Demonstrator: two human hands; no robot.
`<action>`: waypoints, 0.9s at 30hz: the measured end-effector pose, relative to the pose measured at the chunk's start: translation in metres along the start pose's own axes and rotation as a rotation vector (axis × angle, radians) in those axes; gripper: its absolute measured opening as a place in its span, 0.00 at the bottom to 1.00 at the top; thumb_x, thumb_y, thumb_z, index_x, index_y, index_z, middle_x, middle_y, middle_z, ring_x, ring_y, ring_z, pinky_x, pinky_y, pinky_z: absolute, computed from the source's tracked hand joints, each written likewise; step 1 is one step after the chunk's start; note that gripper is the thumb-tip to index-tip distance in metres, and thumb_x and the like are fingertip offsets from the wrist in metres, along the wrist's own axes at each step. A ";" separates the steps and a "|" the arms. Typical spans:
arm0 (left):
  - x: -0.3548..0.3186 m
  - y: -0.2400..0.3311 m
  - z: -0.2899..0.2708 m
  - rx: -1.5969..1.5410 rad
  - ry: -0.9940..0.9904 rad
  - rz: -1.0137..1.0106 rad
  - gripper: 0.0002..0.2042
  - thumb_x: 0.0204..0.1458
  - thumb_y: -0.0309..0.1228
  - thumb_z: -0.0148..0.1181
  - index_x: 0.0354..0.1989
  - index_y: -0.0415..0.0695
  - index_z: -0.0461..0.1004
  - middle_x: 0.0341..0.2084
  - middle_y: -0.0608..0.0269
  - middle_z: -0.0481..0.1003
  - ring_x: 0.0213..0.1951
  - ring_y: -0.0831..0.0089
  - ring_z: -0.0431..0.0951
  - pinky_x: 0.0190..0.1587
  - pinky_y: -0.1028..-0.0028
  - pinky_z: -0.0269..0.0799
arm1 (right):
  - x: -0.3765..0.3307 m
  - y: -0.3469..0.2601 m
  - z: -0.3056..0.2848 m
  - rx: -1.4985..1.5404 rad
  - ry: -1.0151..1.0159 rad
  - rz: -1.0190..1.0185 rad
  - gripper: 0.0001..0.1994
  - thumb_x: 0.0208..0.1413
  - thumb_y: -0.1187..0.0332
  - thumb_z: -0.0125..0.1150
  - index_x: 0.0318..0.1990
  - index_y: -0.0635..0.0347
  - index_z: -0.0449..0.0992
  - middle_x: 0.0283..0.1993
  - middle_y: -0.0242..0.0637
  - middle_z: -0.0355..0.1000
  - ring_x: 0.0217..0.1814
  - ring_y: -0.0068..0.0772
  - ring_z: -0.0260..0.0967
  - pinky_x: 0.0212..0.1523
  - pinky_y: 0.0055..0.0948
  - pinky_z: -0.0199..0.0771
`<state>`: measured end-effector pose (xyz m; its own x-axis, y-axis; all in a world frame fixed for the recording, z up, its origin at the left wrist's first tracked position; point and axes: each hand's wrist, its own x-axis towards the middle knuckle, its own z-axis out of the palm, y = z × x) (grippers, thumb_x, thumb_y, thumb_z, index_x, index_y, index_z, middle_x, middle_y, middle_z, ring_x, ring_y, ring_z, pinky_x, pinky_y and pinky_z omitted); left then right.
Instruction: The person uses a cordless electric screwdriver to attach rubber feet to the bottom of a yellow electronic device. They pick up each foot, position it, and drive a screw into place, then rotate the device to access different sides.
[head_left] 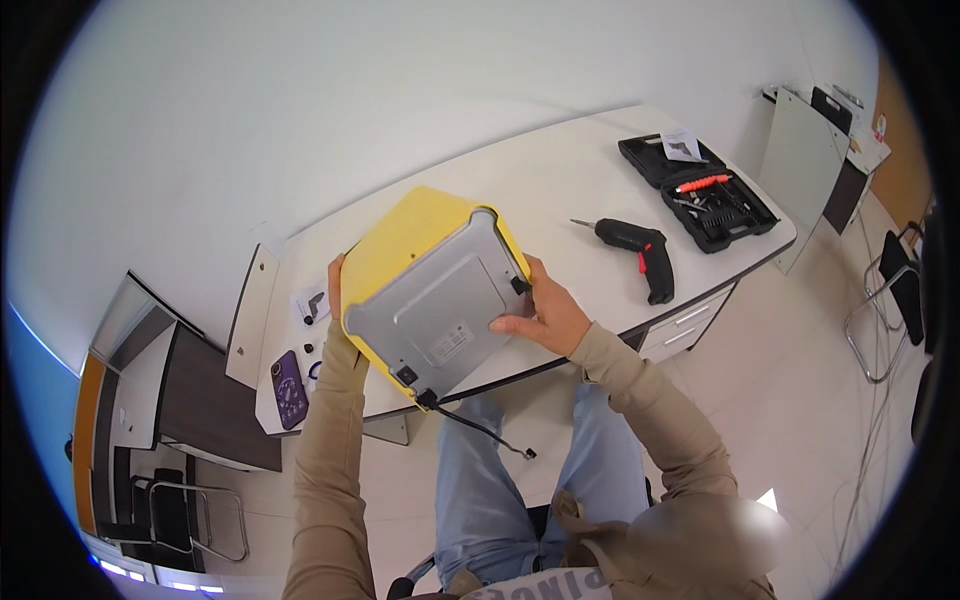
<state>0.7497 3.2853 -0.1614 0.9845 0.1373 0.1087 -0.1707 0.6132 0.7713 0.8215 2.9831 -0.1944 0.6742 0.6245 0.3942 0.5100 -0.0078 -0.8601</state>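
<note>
A box-shaped device with a yellow shell and a grey metal base plate (430,310) is held up above the near edge of the table, tilted so its underside faces me. My left hand (337,290) grips its left side, most of the fingers hidden behind the shell. On the right edge, my right hand (550,312) clasps it with the thumb pressed on the grey plate. A short black cable (480,428) hangs from its lower corner and ends in a small connector. Black rubber feet show at the plate's corners.
On the white table (560,170) lie a black-and-red cordless screwdriver (638,250) and an open black tool case (705,190) with bits. A purple phone (289,390), small black parts and a leaflet (312,303) sit at left. Chairs and desks stand on both sides.
</note>
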 end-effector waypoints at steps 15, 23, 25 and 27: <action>0.035 -0.014 -0.017 -0.145 -0.134 -0.098 0.28 0.59 0.55 0.40 0.54 0.45 0.71 0.46 0.58 0.77 0.45 0.63 0.78 0.49 0.65 0.74 | 0.062 -0.074 -0.008 -0.566 0.154 -0.067 0.45 0.54 0.40 0.56 0.64 0.74 0.54 0.22 0.45 0.73 0.22 0.45 0.72 0.24 0.37 0.70; 0.023 -0.020 -0.017 -0.177 -0.145 -0.074 0.29 0.59 0.55 0.40 0.55 0.45 0.71 0.47 0.58 0.76 0.45 0.63 0.77 0.49 0.65 0.73 | 0.082 -0.098 -0.007 -0.787 0.164 -0.056 0.40 0.59 0.40 0.47 0.62 0.74 0.59 0.17 0.44 0.71 0.18 0.45 0.69 0.21 0.41 0.67; 0.023 -0.021 -0.017 -0.183 -0.145 -0.068 0.29 0.59 0.55 0.40 0.55 0.45 0.71 0.47 0.58 0.76 0.45 0.63 0.77 0.49 0.65 0.73 | 0.085 -0.101 -0.007 -0.803 0.163 -0.067 0.40 0.59 0.40 0.46 0.61 0.74 0.60 0.16 0.44 0.70 0.17 0.46 0.69 0.21 0.41 0.67; 0.024 -0.024 -0.016 -0.195 -0.147 -0.061 0.29 0.59 0.56 0.40 0.55 0.45 0.71 0.47 0.58 0.76 0.46 0.63 0.77 0.49 0.64 0.73 | 0.084 -0.096 -0.006 -0.795 0.173 -0.081 0.40 0.59 0.40 0.46 0.61 0.74 0.61 0.16 0.44 0.69 0.16 0.46 0.68 0.21 0.41 0.67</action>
<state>0.7772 3.2869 -0.1871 0.9859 -0.0103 0.1672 -0.1014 0.7574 0.6450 0.8325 3.0320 -0.0763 0.6586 0.5183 0.5455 0.7435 -0.5599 -0.3656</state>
